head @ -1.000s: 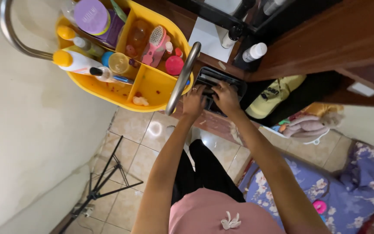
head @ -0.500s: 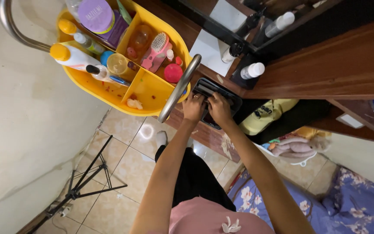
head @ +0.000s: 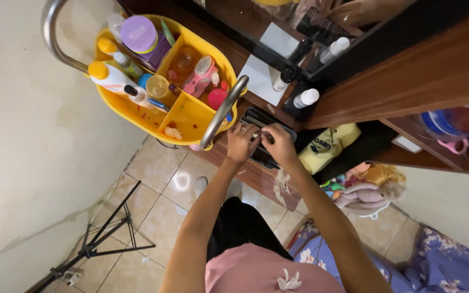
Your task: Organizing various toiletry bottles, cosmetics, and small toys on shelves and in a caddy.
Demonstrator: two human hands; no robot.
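Both hands work over a black tray [head: 259,116] on the wooden dresser ledge [head: 256,173]. The left hand [head: 241,142] has fingers curled down into the tray; whether they grip anything cannot be told. The right hand [head: 279,145] pinches a thin, dark slender item [head: 261,133] between thumb and forefinger, tip toward the left hand. Just left of the hands stands a yellow caddy [head: 191,116] of toiletries with a metal handle [head: 221,111]. White-capped bottles [head: 303,99] stand beyond the tray.

2 hands [head: 241,142] [head: 279,145], 1 black tray [head: 265,126], 1 yellow caddy [head: 191,115], 1 tripod [head: 100,240].
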